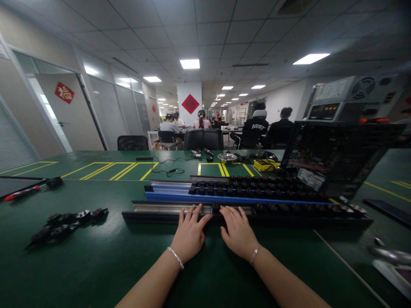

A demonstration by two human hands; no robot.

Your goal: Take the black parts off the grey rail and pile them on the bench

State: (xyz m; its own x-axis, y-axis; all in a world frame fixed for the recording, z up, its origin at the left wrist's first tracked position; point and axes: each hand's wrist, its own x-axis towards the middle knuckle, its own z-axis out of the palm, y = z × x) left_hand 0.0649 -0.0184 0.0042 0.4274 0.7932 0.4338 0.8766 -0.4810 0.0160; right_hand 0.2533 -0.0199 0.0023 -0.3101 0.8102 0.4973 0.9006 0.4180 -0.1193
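Observation:
A long black rail (150, 217) with a metallic channel lies across the table in front of me. My left hand (190, 235) rests on it with fingers spread, its thumb pointing towards a small black block (215, 207) in the channel. My right hand (238, 231) lies over the rail just right of that block, fingers stretched out and their tips close to it. I cannot tell whether they touch it. More black blocks (282, 208) fill the rail's right part in a row. Behind it runs a blue rail (167, 196) with similar rows of black pieces.
Loose black pieces (61, 226) lie in a cluster at left, near a red-handled tool (22, 193). An open computer case (337, 158) stands at right, with boxy units (356, 96) on top. A metal bowl (227, 158) and a yellow tray (266, 164) sit farther back.

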